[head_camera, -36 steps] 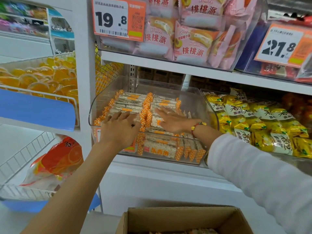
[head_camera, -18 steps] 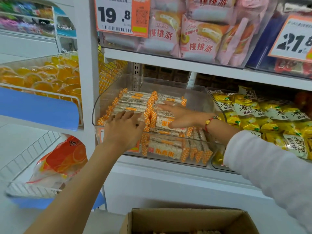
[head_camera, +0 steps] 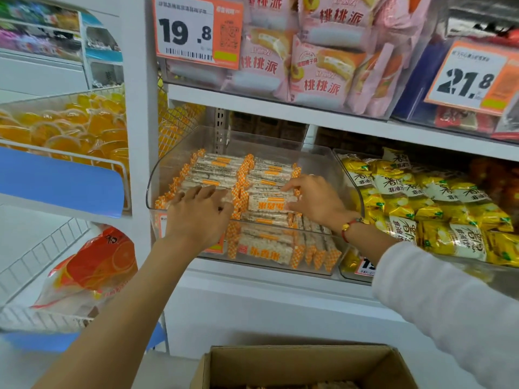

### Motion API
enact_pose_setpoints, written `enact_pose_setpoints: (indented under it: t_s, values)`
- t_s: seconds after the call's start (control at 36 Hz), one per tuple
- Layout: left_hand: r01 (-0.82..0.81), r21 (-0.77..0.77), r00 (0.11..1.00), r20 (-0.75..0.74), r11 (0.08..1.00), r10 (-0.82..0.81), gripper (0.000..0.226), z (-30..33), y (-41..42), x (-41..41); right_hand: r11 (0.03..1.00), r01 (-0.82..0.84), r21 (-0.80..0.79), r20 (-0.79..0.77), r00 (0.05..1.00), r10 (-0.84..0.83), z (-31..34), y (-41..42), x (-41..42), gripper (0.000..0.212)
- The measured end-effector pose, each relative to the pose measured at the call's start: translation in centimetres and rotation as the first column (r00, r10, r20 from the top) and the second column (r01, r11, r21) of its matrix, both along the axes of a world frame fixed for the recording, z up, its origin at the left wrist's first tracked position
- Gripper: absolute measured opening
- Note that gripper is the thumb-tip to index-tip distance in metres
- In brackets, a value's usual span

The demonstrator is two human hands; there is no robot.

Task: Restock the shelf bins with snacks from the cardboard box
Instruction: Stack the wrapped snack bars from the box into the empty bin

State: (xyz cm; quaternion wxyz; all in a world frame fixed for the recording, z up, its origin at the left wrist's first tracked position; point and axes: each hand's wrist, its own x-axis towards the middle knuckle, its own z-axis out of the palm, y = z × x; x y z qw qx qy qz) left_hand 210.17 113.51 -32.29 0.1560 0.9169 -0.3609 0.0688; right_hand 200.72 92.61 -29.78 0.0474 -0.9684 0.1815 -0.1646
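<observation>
Inside clear plastic shelf bin point(head_camera: 157, 175): right hand point(head_camera: 314, 200) has drawn nearer, now pinching an orange-checked white snack bar point(head_camera: 266, 202); left hand point(head_camera: 196, 211) stays flat, pressing the left stack. Tidying rows; open cardboard box point(head_camera: 303, 363) waits below.

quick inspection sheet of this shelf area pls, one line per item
surface: white shelf carries the clear bin
job's things: orange-and-white snack bars lie in two rows in the bin; cardboard box open below
clutter: nothing seen
grippers: left hand rests on the left row, fingers spread; right hand pinches a bar in the right row
cables: nothing seen
surroundings: yellow packs in the next bin, pink packs above, price tag, wire basket of orange cups to the left
</observation>
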Motion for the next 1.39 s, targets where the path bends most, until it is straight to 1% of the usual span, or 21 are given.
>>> enact_pose_setpoints:
  t_s: [0.06, 0.14, 0.22, 0.31, 0.39, 0.44, 0.47, 0.53, 0.58, 0.61, 0.67, 0.81, 1.0, 1.11, 1.22, 1.33, 1.39]
  values:
    - [-0.003, -0.004, 1.000, 0.002, 1.000, 0.003, 0.045, 0.0, 0.0, 0.0, 1.000, 0.025, -0.002, 0.022, 0.999, -0.025, -0.2, -0.1, -0.2, 0.037]
    - [-0.009, -0.005, 1.000, -0.013, 1.000, 0.009, 0.045, 0.1, 0.0, 0.0, 0.999, 0.026, -0.041, -0.016, 1.000, -0.027, 0.0, -0.1, -0.3, 0.036]
    - [-0.009, -0.003, 1.000, -0.026, 1.000, 0.009, 0.046, 0.2, 0.0, -0.1, 1.000, -0.007, 0.024, -0.056, 0.998, 0.008, 0.3, -0.1, -0.4, 0.036]
    - [-0.011, -0.001, 0.999, -0.036, 1.000, 0.011, 0.046, 0.2, 0.0, -0.1, 0.995, -0.029, 0.094, -0.091, 0.995, 0.037, 0.6, -0.3, -0.7, 0.043]
    - [-0.008, -0.006, 0.999, -0.031, 1.000, 0.008, 0.046, 0.3, 0.0, -0.1, 0.996, -0.028, 0.082, -0.139, 0.990, 0.040, 0.6, -0.3, -1.0, 0.051]
    - [-0.007, -0.007, 1.000, -0.023, 1.000, 0.007, 0.046, 0.2, 0.1, -0.1, 0.997, -0.018, 0.073, -0.136, 0.990, 0.028, 0.6, -0.3, -1.2, 0.051]
    - [-0.006, -0.004, 1.000, -0.015, 1.000, 0.006, 0.047, 0.2, 0.1, -0.1, 0.996, -0.019, 0.087, -0.114, 0.993, 0.029, 0.7, -0.3, -1.2, 0.048]
    - [-0.003, 0.002, 1.000, -0.001, 1.000, 0.003, 0.050, 0.1, 0.1, -0.1, 0.986, -0.019, 0.168, -0.038, 0.999, 0.026, 0.8, -0.4, -1.2, 0.034]
    - [-0.003, 0.000, 1.000, 0.005, 1.000, 0.003, 0.047, 0.0, 0.1, -0.1, 0.970, -0.023, 0.241, 0.018, 1.000, 0.019, 0.9, -0.5, -1.1, 0.018]
    - [-0.004, -0.004, 1.000, 0.008, 1.000, 0.004, 0.046, 0.0, 0.1, -0.1, 0.967, -0.023, 0.254, 0.027, 0.999, 0.017, 0.9, -0.5, -1.0, 0.013]
    - [-0.006, -0.016, 1.000, 0.004, 1.000, 0.006, 0.045, -0.1, 0.0, -0.1, 0.970, -0.023, 0.242, 0.042, 0.999, 0.013, 0.9, -0.5, -1.0, 0.009]
    - [-0.007, -0.031, 1.000, -0.008, 0.999, 0.006, 0.046, -0.2, 0.0, 0.1, 0.986, -0.028, 0.162, 0.067, 0.998, 0.018, 0.3, -0.3, -0.5, 0.012]
    - [-0.007, -0.039, 1.000, -0.017, 0.999, 0.006, 0.045, -0.1, -0.1, 0.2, 0.983, -0.031, 0.183, 0.054, 0.998, 0.022, -0.2, -0.4, 0.1, 0.012]
    - [-0.003, -0.048, 1.000, 0.001, 0.999, 0.003, 0.045, -0.1, 0.0, 0.1, 0.983, -0.035, 0.179, 0.007, 0.999, 0.035, 0.2, -0.5, -0.5, 0.019]
    - [0.001, -0.055, 1.000, -0.005, 0.998, -0.001, 0.045, -0.2, 0.0, 0.1, 0.986, -0.008, 0.164, 0.026, 1.000, 0.004, 0.2, -0.6, -1.4, 0.028]
    - [0.001, -0.066, 1.000, 0.012, 0.998, 0.000, 0.045, -0.3, 0.0, 0.1, 0.989, -0.015, 0.146, 0.038, 0.999, 0.009, 0.3, -0.5, -2.4, 0.029]
    - [0.006, -0.088, 1.000, 0.025, 0.996, -0.003, 0.050, -0.5, 0.0, 0.1, 0.991, -0.003, 0.134, 0.052, 0.999, -0.004, 0.6, -0.5, -2.7, 0.029]
